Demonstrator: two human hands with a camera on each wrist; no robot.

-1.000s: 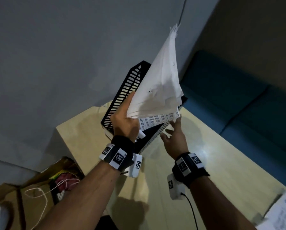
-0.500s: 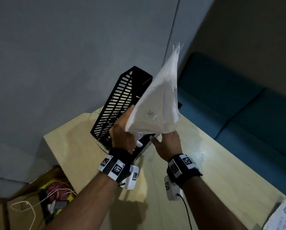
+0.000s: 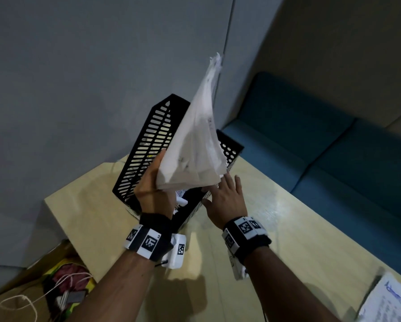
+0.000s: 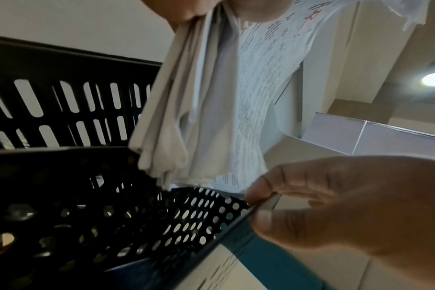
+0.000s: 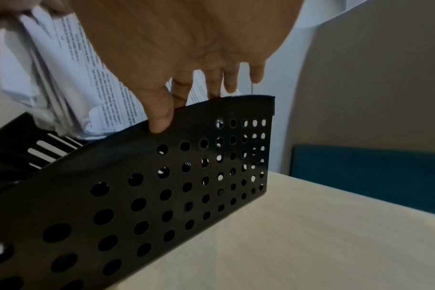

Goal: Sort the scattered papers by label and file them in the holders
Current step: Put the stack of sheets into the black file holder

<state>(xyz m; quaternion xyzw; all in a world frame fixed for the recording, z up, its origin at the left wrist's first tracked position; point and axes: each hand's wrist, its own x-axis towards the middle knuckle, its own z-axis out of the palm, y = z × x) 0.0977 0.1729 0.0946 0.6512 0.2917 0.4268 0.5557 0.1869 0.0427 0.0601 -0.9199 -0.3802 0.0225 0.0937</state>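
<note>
My left hand (image 3: pixel 152 184) grips the lower corner of a crumpled stack of white printed papers (image 3: pixel 195 152), which stands tilted up over the holders. The same stack (image 4: pixel 236 98) hangs just above the opening in the left wrist view, and its lower end (image 5: pixel 70 78) dips behind the near wall. My right hand (image 3: pixel 220 191) pinches the top rim of the black round-hole holder (image 5: pixel 186 176), thumb (image 5: pixel 159 121) outside and fingers inside. A black slotted holder wall (image 3: pixel 148 145) stands behind it; whether they are one unit I cannot tell.
The holders stand at the far left corner of a light wooden table (image 3: pixel 288 240). A blue sofa (image 3: pixel 334 147) runs along the right. A printed sheet (image 3: pixel 388 300) lies at the table's near right. A cardboard box with cables (image 3: pixel 55 282) sits on the floor, left.
My right hand has left the underside of the paper stack and taken hold of the holder's rim. My left hand has tilted the stack and brought its lower end to the opening.
</note>
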